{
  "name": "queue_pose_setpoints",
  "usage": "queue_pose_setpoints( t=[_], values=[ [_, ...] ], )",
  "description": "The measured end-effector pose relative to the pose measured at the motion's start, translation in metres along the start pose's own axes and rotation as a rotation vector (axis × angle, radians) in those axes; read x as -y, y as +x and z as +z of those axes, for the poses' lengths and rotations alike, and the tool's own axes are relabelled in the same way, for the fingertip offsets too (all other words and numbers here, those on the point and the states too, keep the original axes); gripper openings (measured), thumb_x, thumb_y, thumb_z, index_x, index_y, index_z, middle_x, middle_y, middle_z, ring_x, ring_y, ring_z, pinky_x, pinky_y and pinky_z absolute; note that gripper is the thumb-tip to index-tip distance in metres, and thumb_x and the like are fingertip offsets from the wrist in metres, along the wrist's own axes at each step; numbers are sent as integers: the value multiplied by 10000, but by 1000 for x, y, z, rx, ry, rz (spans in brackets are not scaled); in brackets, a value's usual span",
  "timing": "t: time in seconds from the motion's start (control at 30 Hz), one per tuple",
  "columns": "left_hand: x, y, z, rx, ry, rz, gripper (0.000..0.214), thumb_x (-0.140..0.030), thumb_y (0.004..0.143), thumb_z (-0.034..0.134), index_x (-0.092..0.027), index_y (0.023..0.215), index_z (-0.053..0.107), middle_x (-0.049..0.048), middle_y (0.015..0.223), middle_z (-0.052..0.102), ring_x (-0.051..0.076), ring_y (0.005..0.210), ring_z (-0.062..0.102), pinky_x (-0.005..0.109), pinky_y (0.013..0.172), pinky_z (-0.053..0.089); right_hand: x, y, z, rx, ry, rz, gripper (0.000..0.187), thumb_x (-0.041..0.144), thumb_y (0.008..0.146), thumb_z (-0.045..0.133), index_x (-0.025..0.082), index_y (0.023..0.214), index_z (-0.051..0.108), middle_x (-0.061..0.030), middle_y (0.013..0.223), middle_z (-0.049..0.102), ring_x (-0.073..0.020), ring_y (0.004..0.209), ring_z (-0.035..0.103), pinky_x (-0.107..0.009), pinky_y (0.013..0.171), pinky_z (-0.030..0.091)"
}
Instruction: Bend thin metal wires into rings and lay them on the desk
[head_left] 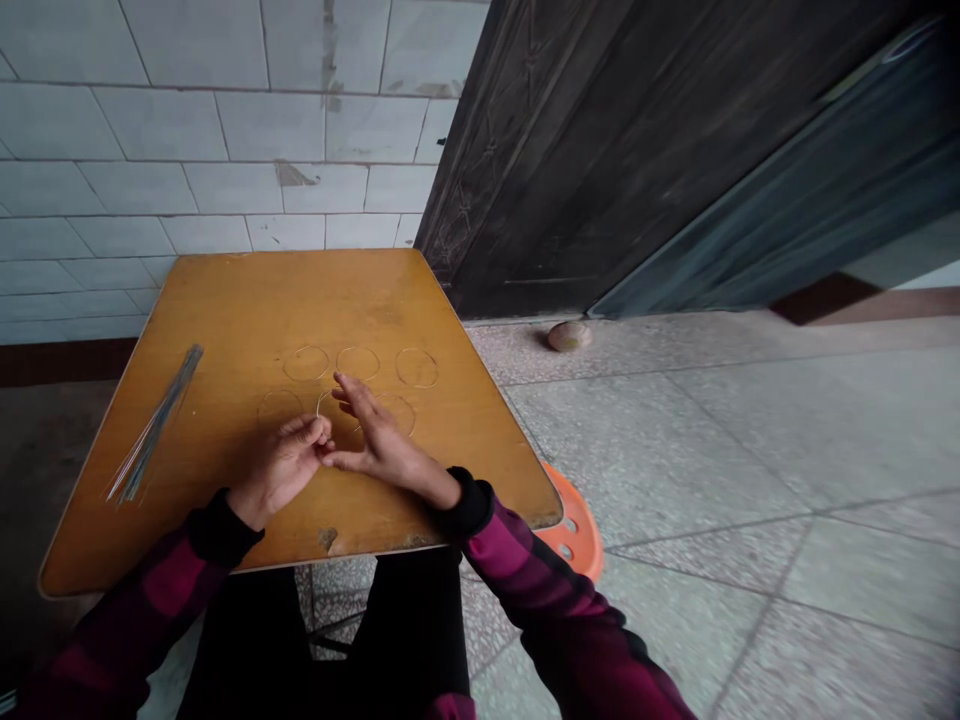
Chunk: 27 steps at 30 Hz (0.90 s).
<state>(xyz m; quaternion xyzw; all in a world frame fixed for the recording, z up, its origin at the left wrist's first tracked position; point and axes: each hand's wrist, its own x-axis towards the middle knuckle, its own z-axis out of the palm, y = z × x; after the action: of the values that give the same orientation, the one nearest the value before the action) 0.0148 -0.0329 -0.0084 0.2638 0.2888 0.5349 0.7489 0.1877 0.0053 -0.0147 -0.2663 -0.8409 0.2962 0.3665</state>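
Note:
My left hand [281,468] is closed in a pinch on a thin wire [319,402], whose curved end rises above the fingertips. Close on its right, my right hand [379,440] has its fingers stretched out and its thumb apart, the thumb tip near the left fingers. Part of the held wire is hidden behind the hands. Several thin wire rings lie flat on the table beyond and beside the hands, among them a ring at the right [417,386] and one at the back left [306,379]. Another ring [411,415] is partly covered by my right hand.
A bundle of straight wires [159,425] lies on the left of the wooden table [315,290]. A tiled wall [277,125] stands behind it. An orange stool [589,530] shows under the right edge. A roundish stone-like object [569,336] sits on the floor by the dark door [540,200].

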Motion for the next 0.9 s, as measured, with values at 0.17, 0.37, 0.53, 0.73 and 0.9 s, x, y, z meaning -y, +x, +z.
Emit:
queue_pose_setpoints(
  t=[0.17,0.37,0.53,0.73,0.9],
  values=[
    [3,-3,3,-7,21,29,258,-279,673,826,-134,631,617,-9,686,498,104,696,444,242,646,382,0,0,2,-35,-14,-1,936,362,831,704,240,1541,106,-184,1495,321,-309,1326,447,-473,1062,475],
    [3,-3,2,-22,12,22,224,-265,688,806,-138,653,625,-1,698,516,113,700,449,250,649,372,4,0,2,-40,-61,6,862,351,837,695,229,1516,178,-180,1455,373,-306,1295,471,-481,1030,502],
    [4,-2,0,-29,-18,1,219,-261,692,804,-136,659,627,1,702,530,106,688,459,238,635,380,6,1,3,-80,-58,31,886,354,796,737,235,1498,209,-172,1392,423,-315,1251,497,-473,978,540],
    [3,-1,-1,21,-10,-26,258,-279,694,802,-134,619,602,4,676,534,107,668,461,238,623,393,14,2,-3,-24,-128,-25,823,388,841,690,289,1508,219,-153,1471,327,-331,1386,347,-536,1088,430],
    [4,1,-4,23,-10,-51,262,-286,705,786,-134,614,594,8,676,516,113,675,470,235,606,403,17,1,-7,49,-187,-43,639,398,868,654,272,1435,388,-147,1465,330,-329,1343,402,-514,1063,461]
  ],
)
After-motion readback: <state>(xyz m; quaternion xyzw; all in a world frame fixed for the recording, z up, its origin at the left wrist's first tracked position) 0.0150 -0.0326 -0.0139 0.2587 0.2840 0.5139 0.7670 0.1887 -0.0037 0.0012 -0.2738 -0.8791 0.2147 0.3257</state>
